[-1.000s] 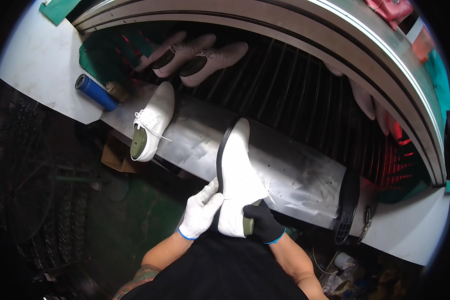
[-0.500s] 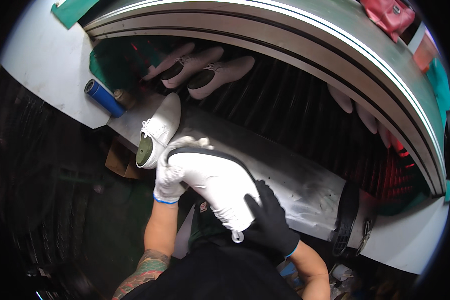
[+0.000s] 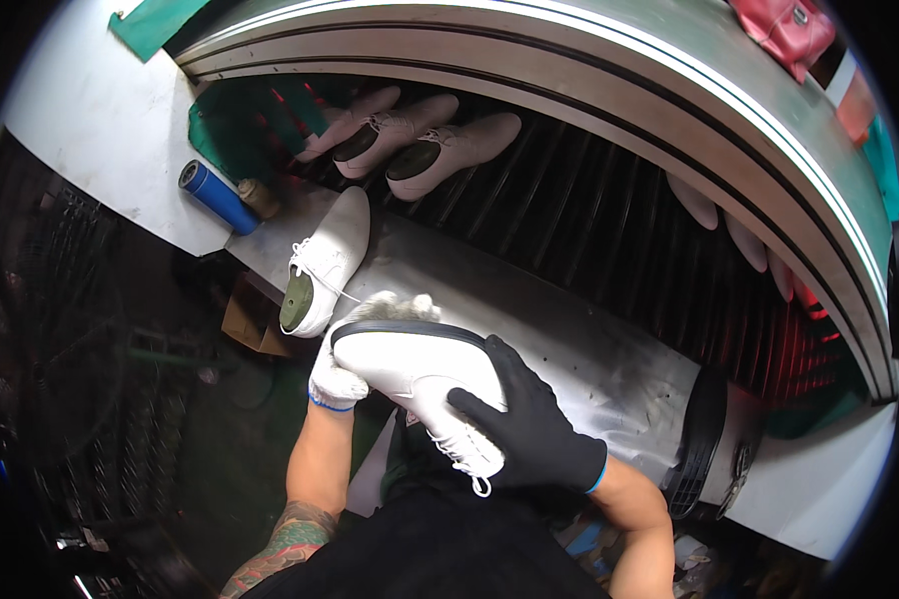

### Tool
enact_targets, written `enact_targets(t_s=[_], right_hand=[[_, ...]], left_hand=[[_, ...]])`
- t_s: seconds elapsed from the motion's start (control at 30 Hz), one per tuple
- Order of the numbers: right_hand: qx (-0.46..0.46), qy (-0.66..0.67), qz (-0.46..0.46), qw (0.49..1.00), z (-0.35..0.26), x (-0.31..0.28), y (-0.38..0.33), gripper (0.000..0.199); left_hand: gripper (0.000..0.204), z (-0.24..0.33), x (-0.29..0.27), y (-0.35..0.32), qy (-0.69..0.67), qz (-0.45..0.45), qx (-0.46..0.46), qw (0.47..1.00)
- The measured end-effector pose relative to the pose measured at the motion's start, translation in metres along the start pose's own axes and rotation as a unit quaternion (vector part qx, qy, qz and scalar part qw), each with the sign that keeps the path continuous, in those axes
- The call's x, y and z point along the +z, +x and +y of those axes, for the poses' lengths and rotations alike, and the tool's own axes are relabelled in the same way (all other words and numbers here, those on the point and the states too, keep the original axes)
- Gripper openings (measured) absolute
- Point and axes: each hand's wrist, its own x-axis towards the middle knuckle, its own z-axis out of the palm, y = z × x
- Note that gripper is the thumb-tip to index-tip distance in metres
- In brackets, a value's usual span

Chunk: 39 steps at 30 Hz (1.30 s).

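A second white shoe (image 3: 325, 265) with a green insert lies on the metal ledge (image 3: 589, 349), just beyond the hands and a little to their left. Farther out, three pale shoes (image 3: 410, 140) sit side by side on the dark ribbed conveyor (image 3: 609, 220). Well to the left of the hands, a blue can (image 3: 216, 197) and a small brown bottle (image 3: 259, 197) stand together. A red bag (image 3: 784, 28) rests far off to the upper right.
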Motion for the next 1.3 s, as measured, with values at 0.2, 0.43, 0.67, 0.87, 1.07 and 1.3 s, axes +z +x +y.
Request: enact_targets(t_s=[0.2, 0.43, 0.67, 0.87, 1.07, 1.3], right_hand=[[0.003, 0.050, -0.028, 0.998, 0.013, -0.017, -0.004, 0.088], [0.116, 0.176, -0.019, 0.977, 0.039, -0.012, -0.037, 0.110], [0.233, 0.384, 0.028, 0.893, 0.027, -0.005, -0.058, 0.107], [0.448, 0.685, 0.033, 0.574, 0.005, 0.008, -0.086, 0.093], [0.424, 0.775, 0.095, 0.460, -0.003, 0.010, -0.085, 0.090], [0.442, 0.664, 0.074, 0.599, 0.019, -0.016, -0.073, 0.101]], left_hand=[[0.087, -0.009, -0.009, 0.027, 0.010, -0.123, 0.022, 0.992], [0.059, -0.013, 0.033, 0.047, 0.255, 0.048, 0.167, 0.951], [0.056, -0.036, 0.055, 0.084, 0.299, 0.190, 0.137, 0.925], [0.066, -0.069, 0.001, 0.085, -0.038, 0.306, -0.027, 0.951], [0.029, -0.091, -0.020, 0.029, 0.012, 0.325, -0.093, 0.941], [0.014, -0.075, -0.024, 0.022, 0.476, 0.218, -0.089, 0.847]])
